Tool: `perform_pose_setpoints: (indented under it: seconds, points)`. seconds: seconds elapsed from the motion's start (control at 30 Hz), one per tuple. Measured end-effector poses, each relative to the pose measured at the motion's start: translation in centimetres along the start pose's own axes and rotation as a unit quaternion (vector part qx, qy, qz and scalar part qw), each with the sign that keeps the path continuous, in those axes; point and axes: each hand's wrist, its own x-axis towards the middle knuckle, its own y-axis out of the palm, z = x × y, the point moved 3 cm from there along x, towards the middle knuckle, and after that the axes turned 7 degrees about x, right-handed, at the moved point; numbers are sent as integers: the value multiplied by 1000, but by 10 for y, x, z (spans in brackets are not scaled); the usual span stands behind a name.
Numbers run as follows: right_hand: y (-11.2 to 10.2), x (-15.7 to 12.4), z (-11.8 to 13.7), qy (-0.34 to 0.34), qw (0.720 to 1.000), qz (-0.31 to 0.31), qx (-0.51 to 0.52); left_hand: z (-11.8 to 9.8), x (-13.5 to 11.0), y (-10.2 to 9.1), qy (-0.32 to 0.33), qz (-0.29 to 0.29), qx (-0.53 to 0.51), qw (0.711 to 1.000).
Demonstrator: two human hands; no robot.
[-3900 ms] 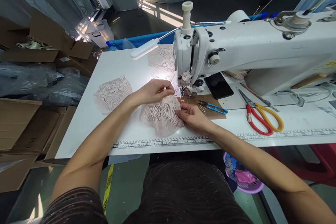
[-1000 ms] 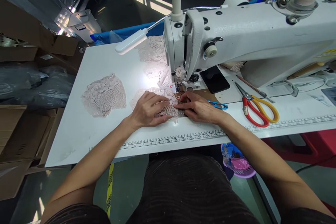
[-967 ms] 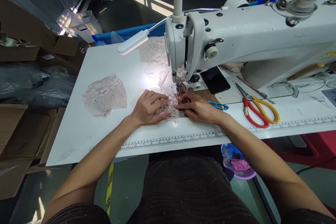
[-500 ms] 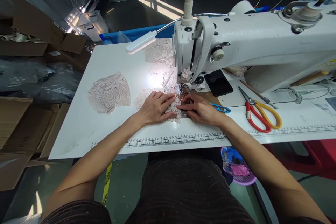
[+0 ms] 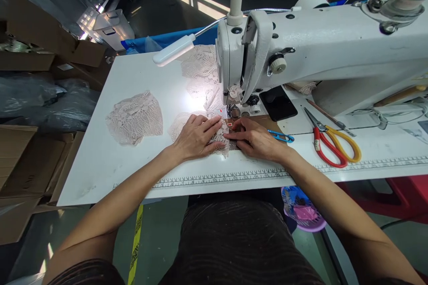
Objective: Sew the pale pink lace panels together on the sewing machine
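Pale pink lace fabric [image 5: 222,139] lies on the machine bed just in front of the presser foot [image 5: 233,111]. My left hand [image 5: 199,136] rests flat on it, fingers stretched out and slightly apart. At the fabric's right edge, my right hand [image 5: 256,139] has its index fingertip on the lace and the other fingers curled in, closed at that edge. Part of the lace is hidden beneath both hands. The white sewing machine [image 5: 301,49] stands over the work, and a small lamp [image 5: 174,51] lights the lace behind the left hand.
Another lace piece [image 5: 135,118] lies at left on the white table [image 5: 90,160]; more lace [image 5: 200,64] sits behind. To the right are blue thread snips [image 5: 281,136], a black phone [image 5: 278,103] and red-and-yellow scissors [image 5: 331,138]. A printed ruler [image 5: 214,179] runs along the front edge.
The view has shifted slightly, so the machine and table appear a little further left and higher. Both hands keep nearly the same place on the lace.
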Motion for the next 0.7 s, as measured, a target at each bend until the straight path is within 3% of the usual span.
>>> perform_pose_setpoints:
  seconds: [0.13, 0.4, 0.7]
  points:
    - [0, 0, 2, 1, 1000, -5, -7, 0, 2, -2, -1, 4, -9, 1000]
    - [2, -2, 1, 5, 999, -10, -38, 10, 21, 1, 46, 88, -58, 993]
    - [3, -1, -2, 29, 999, -26, -38, 18, 29, 7, 62, 66, -73, 993]
